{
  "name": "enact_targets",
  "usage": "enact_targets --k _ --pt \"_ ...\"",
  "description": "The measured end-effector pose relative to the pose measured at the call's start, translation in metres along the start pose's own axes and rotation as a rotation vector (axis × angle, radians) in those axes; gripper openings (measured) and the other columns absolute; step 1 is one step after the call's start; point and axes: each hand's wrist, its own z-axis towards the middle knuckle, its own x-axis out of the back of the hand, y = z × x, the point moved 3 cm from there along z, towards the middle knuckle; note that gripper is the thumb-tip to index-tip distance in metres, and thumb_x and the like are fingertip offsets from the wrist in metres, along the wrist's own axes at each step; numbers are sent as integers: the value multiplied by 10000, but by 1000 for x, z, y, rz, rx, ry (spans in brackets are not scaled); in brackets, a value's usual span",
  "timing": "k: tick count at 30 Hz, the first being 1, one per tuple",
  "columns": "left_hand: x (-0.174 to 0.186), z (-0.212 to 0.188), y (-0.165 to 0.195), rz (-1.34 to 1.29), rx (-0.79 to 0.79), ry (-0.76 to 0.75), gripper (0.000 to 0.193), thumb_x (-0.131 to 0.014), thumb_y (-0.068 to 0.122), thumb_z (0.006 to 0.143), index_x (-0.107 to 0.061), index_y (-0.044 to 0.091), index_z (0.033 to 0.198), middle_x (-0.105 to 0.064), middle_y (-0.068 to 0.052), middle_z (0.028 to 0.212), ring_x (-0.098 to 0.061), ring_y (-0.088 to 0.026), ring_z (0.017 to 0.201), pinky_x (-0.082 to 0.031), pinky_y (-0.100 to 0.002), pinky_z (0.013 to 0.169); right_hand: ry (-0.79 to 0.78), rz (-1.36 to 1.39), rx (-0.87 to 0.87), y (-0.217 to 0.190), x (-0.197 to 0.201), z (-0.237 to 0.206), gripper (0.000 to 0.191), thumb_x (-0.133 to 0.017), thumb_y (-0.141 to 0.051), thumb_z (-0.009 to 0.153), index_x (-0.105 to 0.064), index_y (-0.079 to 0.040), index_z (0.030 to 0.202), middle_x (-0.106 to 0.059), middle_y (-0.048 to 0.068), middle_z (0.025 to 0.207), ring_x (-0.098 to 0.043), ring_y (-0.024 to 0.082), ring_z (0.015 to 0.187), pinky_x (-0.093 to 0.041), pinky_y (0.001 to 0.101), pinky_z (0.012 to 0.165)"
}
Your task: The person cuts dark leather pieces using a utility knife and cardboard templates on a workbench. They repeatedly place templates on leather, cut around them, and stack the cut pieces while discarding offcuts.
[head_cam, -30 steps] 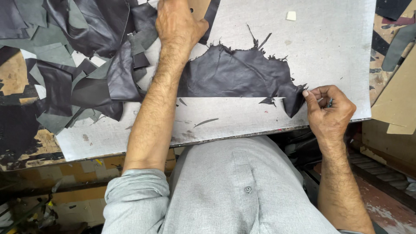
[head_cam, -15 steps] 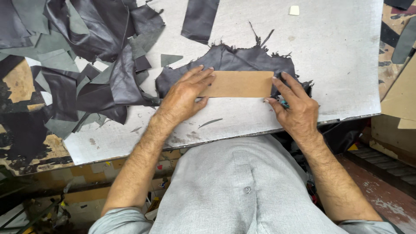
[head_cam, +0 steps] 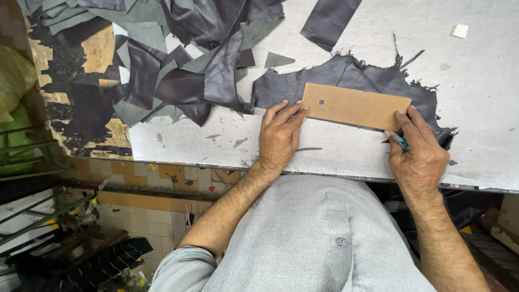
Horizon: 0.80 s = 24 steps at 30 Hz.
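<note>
A ragged piece of dark leather lies on the grey worktable. A brown rectangular cardboard template with a small hole rests on it. My left hand presses flat beside the template's left end, fingertips touching its edge. My right hand sits at the template's lower right corner and grips a small teal-handled cutting tool, its tip against the leather by the template's edge.
A heap of dark and grey leather offcuts covers the table's left part. A dark leather strip and a small white block lie at the back. The table's front edge runs just before my body.
The view has shifted, so the table sits further right. Both hands stay on the template. One second ago the left arm reached far back and no template lay on the leather.
</note>
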Motion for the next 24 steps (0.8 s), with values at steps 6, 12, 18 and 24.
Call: enact_targets --k 6,12,18,24 --pt "14 8 10 -74 34 50 232 -715 42 947 -773 92 1167 -743 -74 1232 -608 -313 1235 -496 -394 1068 42 29 19 -12 8 8 463 -846 -151 904 -712 -75 1340 -668 164 1419 -696 296 1259 -622 369 1008" --pt "26 24 24 -107 70 25 217 -724 82 910 -792 81 1116 -765 -89 1170 -621 -327 1142 -503 -388 991 -194 106 -205 -11 27 38 516 -865 -252 757 -698 -130 1230 -550 119 1527 -736 252 980 -640 346 763" --pt "38 37 3 27 79 -31 284 -750 172 897 -757 80 1166 -702 -106 1270 -577 -320 1218 -484 -438 1032 -217 90 24 -1 36 66 669 -865 -304 688 -645 -153 1301 -630 59 1382 -699 238 1116 -632 360 848" --pt "70 48 -11 235 244 -43 471 -773 281 864 -695 72 1279 -554 -163 1420 -482 -352 1305 -440 -505 1020 -196 94 46 7 32 62 637 -869 -320 686 -682 -191 1281 -649 32 1374 -700 220 1118 -623 350 877"
